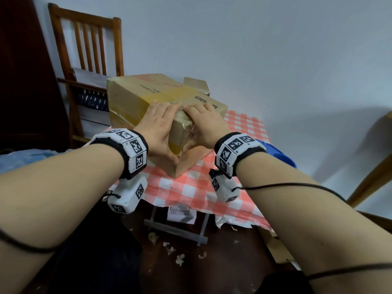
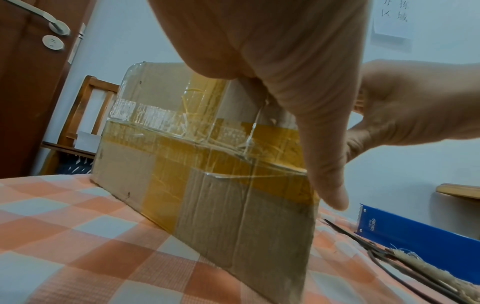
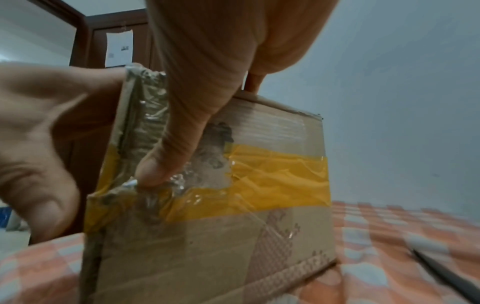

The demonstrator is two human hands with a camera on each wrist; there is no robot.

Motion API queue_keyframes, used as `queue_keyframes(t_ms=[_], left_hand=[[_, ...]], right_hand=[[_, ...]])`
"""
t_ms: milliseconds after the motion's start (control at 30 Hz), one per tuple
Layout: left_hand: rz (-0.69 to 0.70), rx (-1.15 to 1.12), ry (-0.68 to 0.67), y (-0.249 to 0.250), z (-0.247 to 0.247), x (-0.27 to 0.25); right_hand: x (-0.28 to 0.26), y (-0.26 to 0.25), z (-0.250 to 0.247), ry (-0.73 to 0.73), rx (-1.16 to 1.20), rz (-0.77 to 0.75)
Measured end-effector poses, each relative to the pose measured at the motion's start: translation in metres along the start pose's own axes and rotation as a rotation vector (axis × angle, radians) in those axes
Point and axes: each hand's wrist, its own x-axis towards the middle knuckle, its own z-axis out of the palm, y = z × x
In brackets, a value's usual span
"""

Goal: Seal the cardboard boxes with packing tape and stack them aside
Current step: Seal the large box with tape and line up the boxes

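- Cardboard box sits on the checked tablecloth, one corner toward the person, apparently tipped w/ the far side raised.
- Yellow packing tape already runs round the sides & across the top; clear tape layered over it in places. So this box looks mostly sealed.
- Left hand lies over the near corner from the left, fingers straight on the top face, thumb down the side: pressing flat, no curl round anything.
- Right hand mirrors it on the right face; its thumb presses crumpled tape at the corner edge. Fingers on top look straight, tho the right wrist view is blurred there, so not certain.
- Judgement: step in hand is smoothing tape ends down at the corner, the last touch on this box.
- Left to do: move this box aside & stack it. No stack visible yet.
- A 2nd brown box peeks out behind, flap up, probably still unsealed; can't see its seam.
- Blue tape dispenser & scissors lie on the cloth to the right, near the box, not in either hand.
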Motion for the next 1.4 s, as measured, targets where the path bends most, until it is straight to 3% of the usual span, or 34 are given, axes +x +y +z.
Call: queue_keyframes(t_ms=[233, 367, 800, 967, 1167, 1400], left_hand=[[0.003, 0.001, 0.018, 0.002, 0.000, 0.000], [-0.001, -0.005, 0.024, 0.000, 0.002, 0.001], [0.018, -0.060, 0.111, -0.002, 0.009, 0.003], [0.015, -0.068, 0.129, 0.000, 0.010, 0.004], [0.013, -0.066, 0.138, -0.002, 0.013, 0.005], [0.026, -0.062, 0.151, -0.002, 0.012, 0.004]], right_hand=[[-0.004, 0.001, -0.005, -0.059, -0.019, 0.004], [-0.005, -0.008, 0.001, -0.011, -0.005, 0.043], [0.009, -0.002, -0.026, -0.044, -0.272, -0.097], [0.006, 0.014, -0.047, -0.074, 0.039, -0.037], [0.005, -0.003, -0.043, -0.077, -0.209, -0.098], [0.005, 0.004, -0.053, -0.136, -0.143, -0.143]])
